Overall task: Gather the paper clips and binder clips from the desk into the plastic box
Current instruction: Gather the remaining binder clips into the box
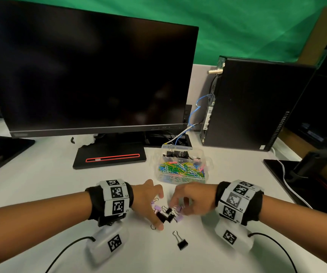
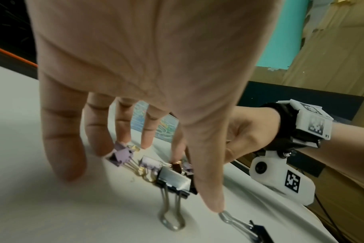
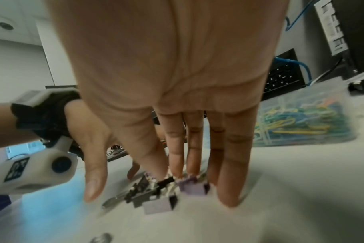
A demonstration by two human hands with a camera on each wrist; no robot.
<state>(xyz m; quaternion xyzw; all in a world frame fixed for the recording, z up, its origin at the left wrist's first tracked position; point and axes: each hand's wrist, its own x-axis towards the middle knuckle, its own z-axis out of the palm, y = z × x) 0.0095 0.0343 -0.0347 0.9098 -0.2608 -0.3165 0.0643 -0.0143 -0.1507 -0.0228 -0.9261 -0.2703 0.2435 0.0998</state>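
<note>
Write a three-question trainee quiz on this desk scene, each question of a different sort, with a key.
1. True or false: the plastic box already holds coloured paper clips.
2. Multiple choice: the lone black binder clip nearest the camera lies (A) inside the box, (B) on the desk apart from the pile, (C) in the right hand's grip.
3. Fill in: the left hand and right hand both reach, fingers extended, around a pile of black and ______ binder clips.

Key: 1 true; 2 B; 3 purple.
</note>
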